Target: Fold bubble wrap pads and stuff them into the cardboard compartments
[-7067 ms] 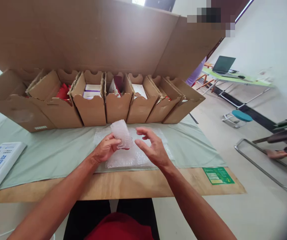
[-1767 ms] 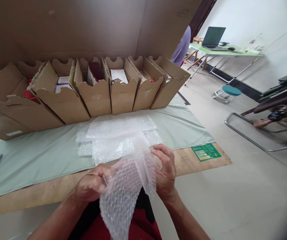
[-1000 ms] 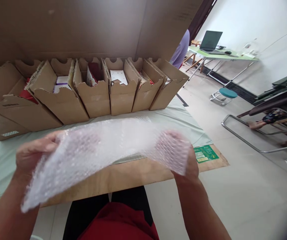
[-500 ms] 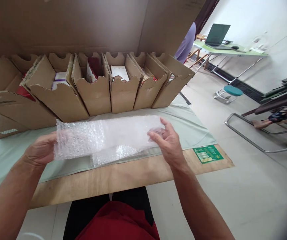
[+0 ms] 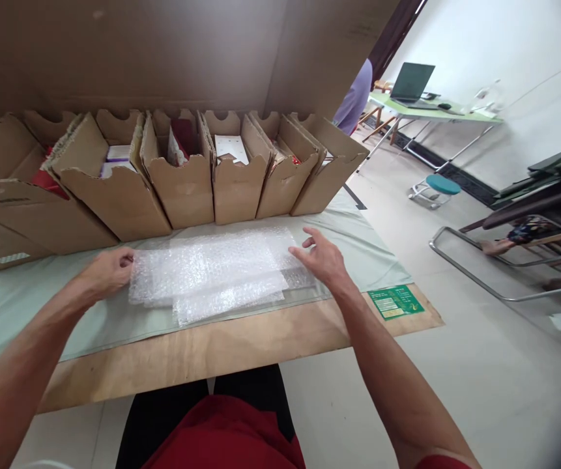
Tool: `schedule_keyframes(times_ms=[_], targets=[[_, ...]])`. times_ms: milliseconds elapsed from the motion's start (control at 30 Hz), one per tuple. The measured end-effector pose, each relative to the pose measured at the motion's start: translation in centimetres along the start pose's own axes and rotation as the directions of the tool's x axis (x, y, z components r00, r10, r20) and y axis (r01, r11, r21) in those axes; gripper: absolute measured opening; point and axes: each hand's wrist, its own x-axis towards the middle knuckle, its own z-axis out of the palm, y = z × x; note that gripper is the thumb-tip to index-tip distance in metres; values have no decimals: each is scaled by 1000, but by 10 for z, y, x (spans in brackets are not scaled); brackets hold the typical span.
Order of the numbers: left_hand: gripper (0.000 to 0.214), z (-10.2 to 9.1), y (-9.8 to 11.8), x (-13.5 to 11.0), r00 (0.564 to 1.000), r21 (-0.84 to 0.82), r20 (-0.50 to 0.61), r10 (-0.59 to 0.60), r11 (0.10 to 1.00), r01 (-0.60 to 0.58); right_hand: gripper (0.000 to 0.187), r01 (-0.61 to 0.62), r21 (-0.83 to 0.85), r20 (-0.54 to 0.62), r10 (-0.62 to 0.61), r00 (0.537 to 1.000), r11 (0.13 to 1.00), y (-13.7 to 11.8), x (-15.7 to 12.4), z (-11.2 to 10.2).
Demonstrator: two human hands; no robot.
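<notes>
Bubble wrap (image 5: 212,264) lowered flat, between left grip (image 5: 108,271), right grip (image 5: 324,259)

Clear-white plastic bubble sheets (image 5: 221,264), dotted all over | pale green cloth (image 5: 361,251) | plain brown cardboard boxes (image 5: 185,195) | flat green card (image 5: 396,302), and I see yellow and white marks on it | round blue-green stool seat (image 5: 443,184) | red cloth shirt (image 5: 226,433)

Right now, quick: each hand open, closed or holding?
Left hand: curled at the left edge of the bubble wrap; can't tell if it grips.
Right hand: open, near the wrap.
</notes>
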Motion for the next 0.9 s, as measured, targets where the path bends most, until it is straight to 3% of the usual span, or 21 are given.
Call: schedule_keyframes(times_ms=[100,200,367,433,600,767,900], targets=[[72,-16,-4,-7,989,-80,-84,-120,990,113,64,-74,-108,32,78,996,991,4,5,-16],[92,-19,8,-4,992,-91,-17,-126,988,124,70,-104,-150,157,128,979,983,-3,10,-19],[111,2,27,15,995,229,90,-48,973,26,76,-79,-91,213,97,972,993,-14,12,0],[107,9,27,21,994,273,113,-4,962,-27,70,-68,-43,215,76,974,997,-14,13,6],[81,17,28,25,988,226,150,37,972,-71,33,-24,160,264,-19,964,987,-15,9,12],[46,9,39,4,974,120,209,83,987,-110,35,-8,387,307,-121,944,922,-25,-10,-7],[44,-1,26,-30,966,-8,236,106,994,-107,40,-50,565,342,-178,923,824,-28,-21,-25]])
